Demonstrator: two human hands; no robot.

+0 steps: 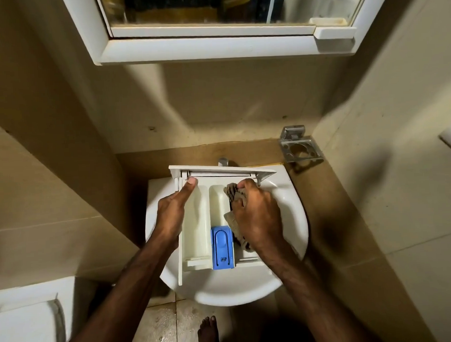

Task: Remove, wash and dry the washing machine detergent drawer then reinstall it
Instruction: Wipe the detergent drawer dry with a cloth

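Observation:
A white detergent drawer (pixel 195 224) with a blue insert (pixel 222 247) lies across the white sink (pixel 293 214), its front panel toward the wall. My left hand (pixel 172 214) grips the drawer's left wall, thumb lying along the inside toward the front panel. My right hand (pixel 257 216) holds a crumpled brownish cloth (pixel 233 193) pressed into the drawer's right compartment. That compartment is mostly hidden by the hand and cloth.
The tap (pixel 222 161) peeks out behind the drawer. A metal holder (pixel 299 148) is fixed on the right wall corner. A mirror cabinet (pixel 213 29) hangs above. A toilet (pixel 27 321) stands at lower left, and a bare foot (pixel 208 332) is on the wet tiled floor.

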